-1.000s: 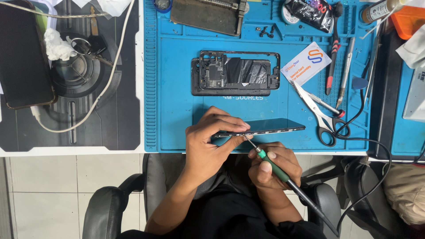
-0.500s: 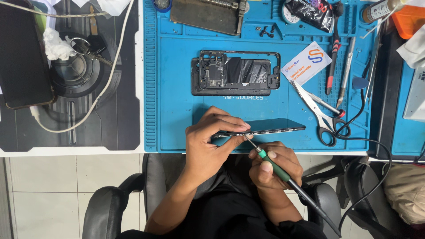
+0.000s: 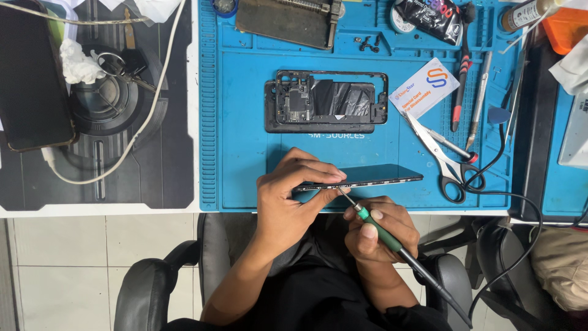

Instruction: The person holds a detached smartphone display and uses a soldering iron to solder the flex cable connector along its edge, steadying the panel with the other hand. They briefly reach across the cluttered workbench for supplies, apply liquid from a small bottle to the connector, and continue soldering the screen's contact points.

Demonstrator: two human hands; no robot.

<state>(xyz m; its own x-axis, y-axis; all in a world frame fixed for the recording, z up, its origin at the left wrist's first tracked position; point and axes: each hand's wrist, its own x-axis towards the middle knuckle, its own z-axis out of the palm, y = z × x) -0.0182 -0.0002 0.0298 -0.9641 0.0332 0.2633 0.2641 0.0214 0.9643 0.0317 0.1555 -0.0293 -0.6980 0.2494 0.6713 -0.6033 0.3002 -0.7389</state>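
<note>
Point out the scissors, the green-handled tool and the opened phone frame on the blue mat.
scissors [image 3: 436, 151], head view, on the blades just above the pivot.
green-handled tool [image 3: 381, 232], head view, on the green grip held in the right hand [image 3: 378, 230].
opened phone frame [image 3: 343, 98], head view, on the dark panel inside it.

Barely any change: my right hand [image 3: 380, 233] nudged the soldering iron [image 3: 392, 242] tip fractionally along the phone screen [image 3: 373, 175] edge.

bench [image 3: 110, 207]; blue mat [image 3: 245, 122]; dark mat [image 3: 165, 153]; scissors [image 3: 438, 156]; phone frame [image 3: 327, 109]
</note>
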